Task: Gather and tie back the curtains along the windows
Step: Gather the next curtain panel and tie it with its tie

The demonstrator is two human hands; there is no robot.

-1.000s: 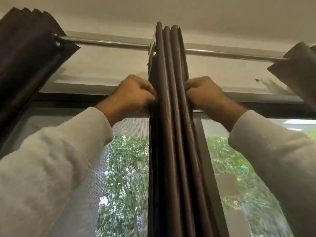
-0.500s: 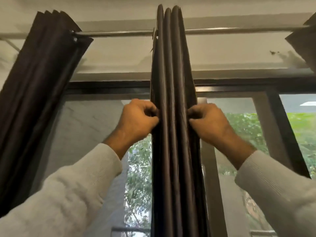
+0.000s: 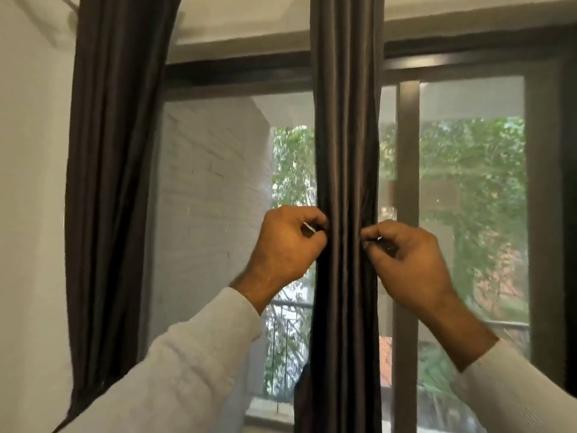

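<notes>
both hands squeeze the gathered curtain point(image 3: 345, 151) at frame centre: the left hand point(image 3: 288, 245) curls round its left edge, the right hand point(image 3: 406, 260) pinches its right edge. a second curtain point(image 3: 109, 182) hangs at left, against the window point(image 3: 468, 182).

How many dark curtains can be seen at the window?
2. One curtain hangs at the left by the wall; the middle curtain is gathered between both hands. Another may be hidden beyond the right edge.
</notes>
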